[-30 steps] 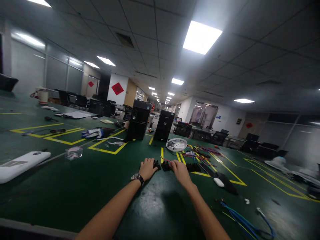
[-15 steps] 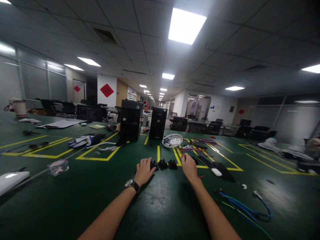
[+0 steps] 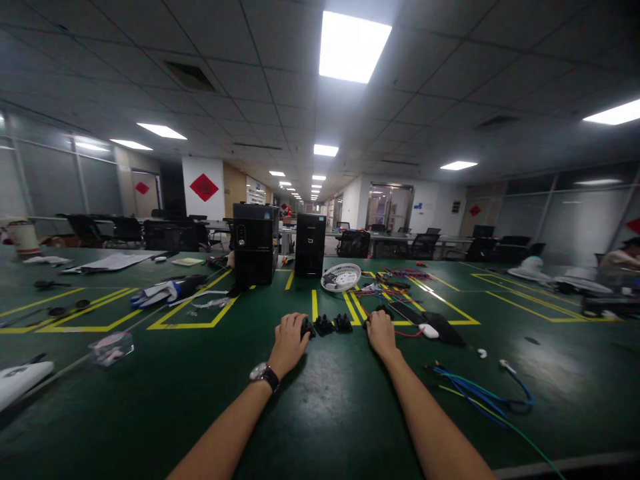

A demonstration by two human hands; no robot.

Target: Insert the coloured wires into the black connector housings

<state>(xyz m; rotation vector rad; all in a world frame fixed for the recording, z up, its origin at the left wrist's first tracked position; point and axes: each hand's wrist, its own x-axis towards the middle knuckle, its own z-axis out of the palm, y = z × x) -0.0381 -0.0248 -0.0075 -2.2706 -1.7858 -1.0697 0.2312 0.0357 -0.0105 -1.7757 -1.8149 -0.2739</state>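
Note:
My left hand (image 3: 290, 343), with a watch (image 3: 264, 376) on its wrist, lies at the left end of a short row of small black parts. Its thumb and forefinger close about the leftmost black part (image 3: 307, 327). To the right of that stand two similar pronged parts, a middle one (image 3: 324, 325) and a right one (image 3: 343, 323). My right hand (image 3: 381, 335) is beyond the row's right end, fingers curled down round a small dark piece (image 3: 367, 322), mostly hidden. Another black piece (image 3: 384, 310) shows just behind its knuckles.
Two black computer towers, one left (image 3: 254, 245) and one right (image 3: 310, 245), stand behind. Near them is a white basket (image 3: 341, 277). Coloured wires (image 3: 400, 283), a white earphone case (image 3: 429, 331) and blue cables (image 3: 480, 398) lie right; gloves (image 3: 167, 291) and a clear box (image 3: 113, 348) left.
The view has turned slightly to the right. The right hand has shifted a little, and a black piece and a red wire now show more plainly beside it. The left hand stays by the leftmost part.

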